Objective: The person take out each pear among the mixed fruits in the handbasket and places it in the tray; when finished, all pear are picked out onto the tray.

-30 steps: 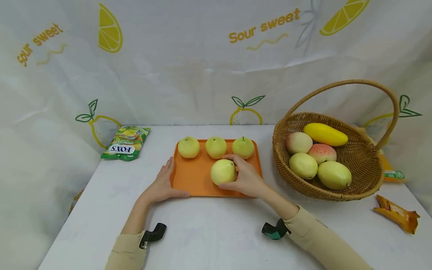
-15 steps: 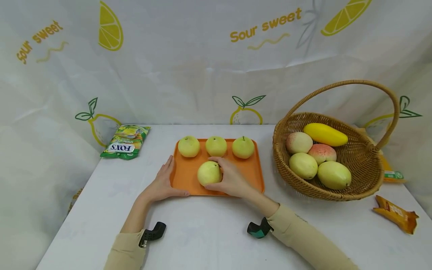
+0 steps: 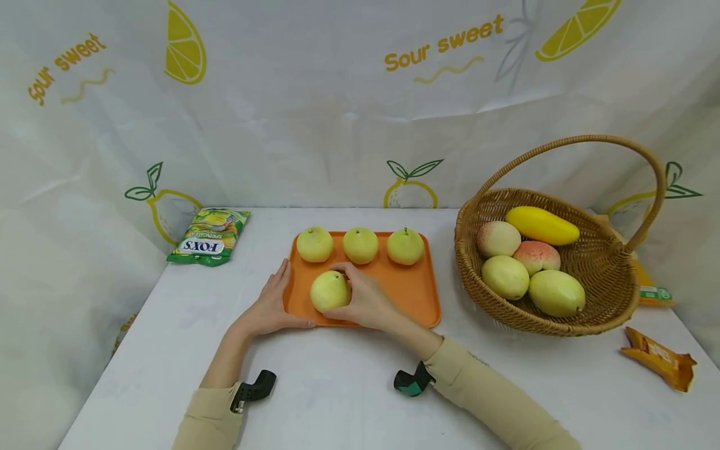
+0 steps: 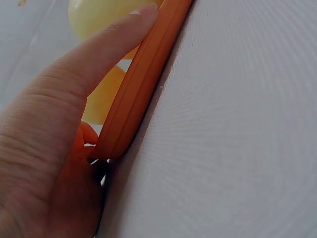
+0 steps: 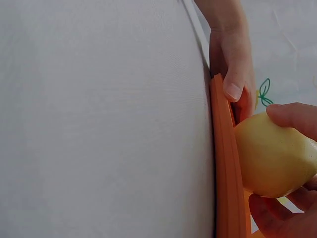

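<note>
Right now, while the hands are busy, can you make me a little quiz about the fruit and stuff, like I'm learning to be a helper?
1. True or false: the left hand is touching the basket.
2. How many pale green fruits sit in the far row on the orange tray?
3. What is the right hand holding? A: a snack packet. B: a round fruit. C: the basket's handle.

Key:
1. False; it touches the orange tray.
2. Three.
3. B.
</note>
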A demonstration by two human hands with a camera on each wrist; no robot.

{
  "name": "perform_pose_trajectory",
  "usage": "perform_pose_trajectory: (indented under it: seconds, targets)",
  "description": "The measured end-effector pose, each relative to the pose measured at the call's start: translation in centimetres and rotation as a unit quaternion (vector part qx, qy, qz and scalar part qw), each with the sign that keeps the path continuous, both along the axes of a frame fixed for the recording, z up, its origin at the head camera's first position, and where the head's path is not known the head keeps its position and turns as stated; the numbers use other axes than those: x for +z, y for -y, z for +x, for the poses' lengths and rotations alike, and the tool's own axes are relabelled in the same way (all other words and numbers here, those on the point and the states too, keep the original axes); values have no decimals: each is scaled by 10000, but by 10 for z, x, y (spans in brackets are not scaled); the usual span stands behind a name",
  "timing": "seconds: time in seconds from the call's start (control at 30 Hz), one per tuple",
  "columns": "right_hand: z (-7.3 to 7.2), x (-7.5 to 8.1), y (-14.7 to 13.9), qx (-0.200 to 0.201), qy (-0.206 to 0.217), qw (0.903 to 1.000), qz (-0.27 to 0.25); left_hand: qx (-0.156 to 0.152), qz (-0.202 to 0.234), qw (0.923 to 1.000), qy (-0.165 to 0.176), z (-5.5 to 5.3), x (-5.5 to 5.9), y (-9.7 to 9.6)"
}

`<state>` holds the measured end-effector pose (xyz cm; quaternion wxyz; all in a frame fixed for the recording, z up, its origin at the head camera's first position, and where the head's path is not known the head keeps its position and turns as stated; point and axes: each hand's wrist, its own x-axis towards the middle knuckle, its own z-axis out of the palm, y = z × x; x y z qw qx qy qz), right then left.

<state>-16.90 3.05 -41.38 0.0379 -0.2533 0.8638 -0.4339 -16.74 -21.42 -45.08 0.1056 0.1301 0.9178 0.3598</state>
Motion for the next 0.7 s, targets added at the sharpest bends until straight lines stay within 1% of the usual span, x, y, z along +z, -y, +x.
perform_pose_trajectory:
  seconds: [0.4,0.7]
  targets:
    - [-4,-6,21,358,-387,9986,-24,-57,114,9999,-61,1,0,0]
    - [-6,-7,31,325,-262,9991,38,-108,178,9997,-161,0,-1,1]
